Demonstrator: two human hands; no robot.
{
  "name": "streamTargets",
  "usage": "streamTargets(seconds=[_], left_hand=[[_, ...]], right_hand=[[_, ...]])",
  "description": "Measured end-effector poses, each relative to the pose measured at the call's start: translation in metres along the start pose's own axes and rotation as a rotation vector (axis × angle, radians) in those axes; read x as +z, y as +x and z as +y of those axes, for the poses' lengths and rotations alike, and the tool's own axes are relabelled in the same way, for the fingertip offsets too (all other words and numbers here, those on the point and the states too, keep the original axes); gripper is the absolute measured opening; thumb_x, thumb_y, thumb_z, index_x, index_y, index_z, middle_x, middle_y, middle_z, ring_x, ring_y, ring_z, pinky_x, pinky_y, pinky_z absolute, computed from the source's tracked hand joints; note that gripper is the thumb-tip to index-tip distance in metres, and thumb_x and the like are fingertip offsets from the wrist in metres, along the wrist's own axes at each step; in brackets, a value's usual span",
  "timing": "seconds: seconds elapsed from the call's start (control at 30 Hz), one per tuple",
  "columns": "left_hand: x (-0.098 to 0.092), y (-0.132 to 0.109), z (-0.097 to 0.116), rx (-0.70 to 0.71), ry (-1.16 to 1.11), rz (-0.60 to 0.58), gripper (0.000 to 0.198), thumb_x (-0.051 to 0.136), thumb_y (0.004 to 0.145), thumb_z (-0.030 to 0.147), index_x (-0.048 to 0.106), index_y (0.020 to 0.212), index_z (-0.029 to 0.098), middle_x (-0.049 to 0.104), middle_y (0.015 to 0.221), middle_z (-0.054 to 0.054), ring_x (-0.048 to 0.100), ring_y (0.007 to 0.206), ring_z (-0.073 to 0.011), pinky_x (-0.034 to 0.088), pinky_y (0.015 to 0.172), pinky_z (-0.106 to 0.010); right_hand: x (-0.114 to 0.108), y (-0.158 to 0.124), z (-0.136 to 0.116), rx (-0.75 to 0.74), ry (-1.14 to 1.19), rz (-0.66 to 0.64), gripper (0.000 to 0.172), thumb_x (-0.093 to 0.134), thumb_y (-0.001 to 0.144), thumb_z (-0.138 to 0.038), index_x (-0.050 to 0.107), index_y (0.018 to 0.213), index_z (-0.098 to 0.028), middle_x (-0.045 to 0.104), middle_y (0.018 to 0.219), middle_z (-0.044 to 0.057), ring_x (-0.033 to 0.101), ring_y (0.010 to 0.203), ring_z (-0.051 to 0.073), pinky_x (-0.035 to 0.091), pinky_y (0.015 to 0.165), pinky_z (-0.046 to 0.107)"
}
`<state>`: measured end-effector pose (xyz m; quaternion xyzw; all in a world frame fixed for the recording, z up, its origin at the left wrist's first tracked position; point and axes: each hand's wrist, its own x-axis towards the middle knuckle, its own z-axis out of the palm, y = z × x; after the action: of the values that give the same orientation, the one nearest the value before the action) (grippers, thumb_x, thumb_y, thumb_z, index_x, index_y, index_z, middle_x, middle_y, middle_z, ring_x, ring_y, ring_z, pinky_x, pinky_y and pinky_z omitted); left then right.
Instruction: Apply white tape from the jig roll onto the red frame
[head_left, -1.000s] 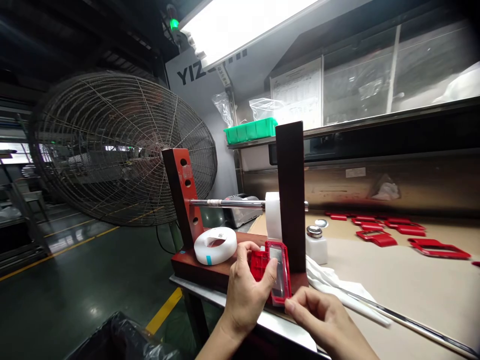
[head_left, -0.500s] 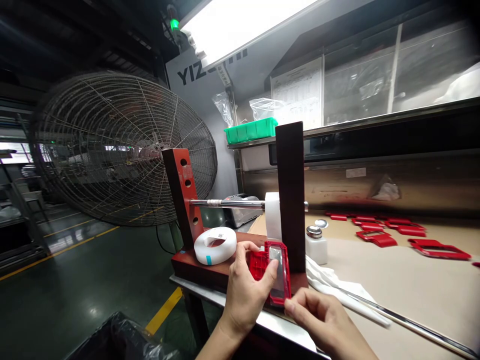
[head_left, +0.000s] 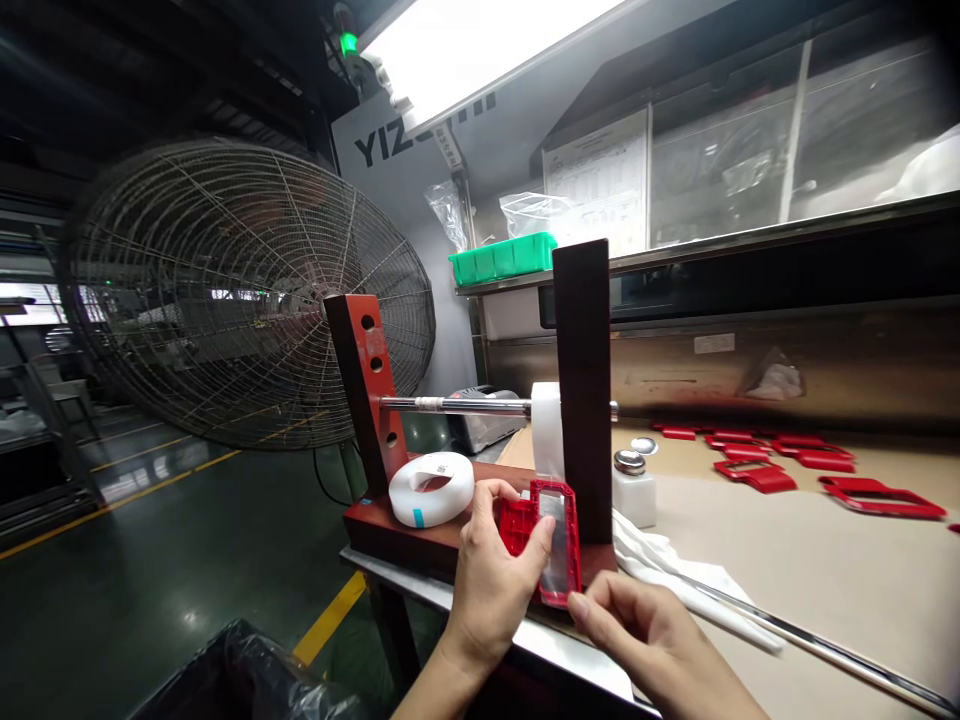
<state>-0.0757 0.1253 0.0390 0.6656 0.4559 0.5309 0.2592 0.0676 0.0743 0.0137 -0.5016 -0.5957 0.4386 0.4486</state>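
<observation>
My left hand is closed round a red plastic frame, its thumb lying over the clear film set in the opening. A boxy red section sticks out on the frame's left side, partly behind my fingers. At the frame's lower right corner, my right hand pinches with thumb and forefinger; whether it grips the rim or the film's edge is hard to see. Just behind the frame, a strip hangs from a roll of white film on a metal rod.
A wooden stand bears the rod; a second film roll lies on its base. To the right are a white pump bottle, a white cloth, a long metal rod and several red frames. A large fan stands left.
Both hands and the red frame stay almost in place. The view has shifted very slightly.
</observation>
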Motion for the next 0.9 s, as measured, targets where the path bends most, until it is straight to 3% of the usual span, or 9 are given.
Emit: streamTargets(seconds=[0.17,0.27,0.37,0.47,0.77,0.9], left_hand=[[0.001,0.0,0.0,0.003,0.02,0.013,0.027,0.061,0.08,0.035,0.04,0.092,0.023,0.056,0.086,-0.001,0.059,0.076,-0.0185,0.045,0.069,-0.032],[0.001,0.001,0.0,0.005,0.041,0.018,0.026,0.061,0.079,0.034,0.041,0.091,0.023,0.056,0.082,0.001,0.058,0.074,-0.0185,0.045,0.069,-0.032],[0.001,0.0,0.0,0.016,0.064,0.024,0.025,0.061,0.08,0.034,0.041,0.091,0.023,0.055,0.08,0.001,0.057,0.072,-0.0179,0.045,0.07,-0.032],[0.001,-0.001,0.001,0.035,0.077,0.029,0.024,0.06,0.081,0.035,0.042,0.091,0.023,0.055,0.078,0.002,0.056,0.069,-0.0172,0.044,0.069,-0.031],[0.002,-0.002,-0.005,0.111,0.06,0.017,0.014,0.036,0.095,0.033,0.045,0.091,0.023,0.058,0.081,-0.001,0.057,0.072,-0.0172,0.042,0.07,-0.031],[0.001,-0.003,-0.004,0.091,0.047,0.027,0.019,0.032,0.097,0.035,0.046,0.091,0.023,0.058,0.076,0.0,0.056,0.07,-0.0177,0.041,0.067,-0.031]], right_hand=[[-0.006,-0.001,0.0,-0.163,-0.055,0.1,0.04,0.045,0.085,-0.059,0.05,0.076,-0.021,0.046,0.069,-0.002,0.042,0.066,0.013,0.031,0.061,0.026],[-0.009,0.0,-0.009,-0.257,-0.201,-0.008,0.027,0.039,0.09,-0.046,0.053,0.091,-0.023,0.058,0.081,0.001,0.052,0.075,0.016,0.035,0.065,0.026],[-0.008,0.004,-0.019,-0.29,-0.401,-0.153,0.02,0.036,0.088,-0.033,0.052,0.093,-0.022,0.058,0.075,0.001,0.051,0.067,0.015,0.035,0.061,0.027],[-0.005,0.008,-0.024,-0.296,-0.508,-0.172,0.017,0.035,0.083,-0.027,0.05,0.09,-0.021,0.056,0.072,0.0,0.047,0.063,0.015,0.035,0.062,0.028],[-0.008,0.011,-0.023,-0.262,-0.66,-0.165,0.021,0.034,0.082,-0.022,0.053,0.092,-0.022,0.064,0.085,0.004,0.057,0.078,0.019,0.04,0.072,0.032],[-0.01,0.008,-0.024,-0.312,-0.82,-0.172,0.029,0.026,0.086,-0.025,0.052,0.098,-0.02,0.063,0.08,0.005,0.058,0.071,0.02,0.038,0.065,0.032]])
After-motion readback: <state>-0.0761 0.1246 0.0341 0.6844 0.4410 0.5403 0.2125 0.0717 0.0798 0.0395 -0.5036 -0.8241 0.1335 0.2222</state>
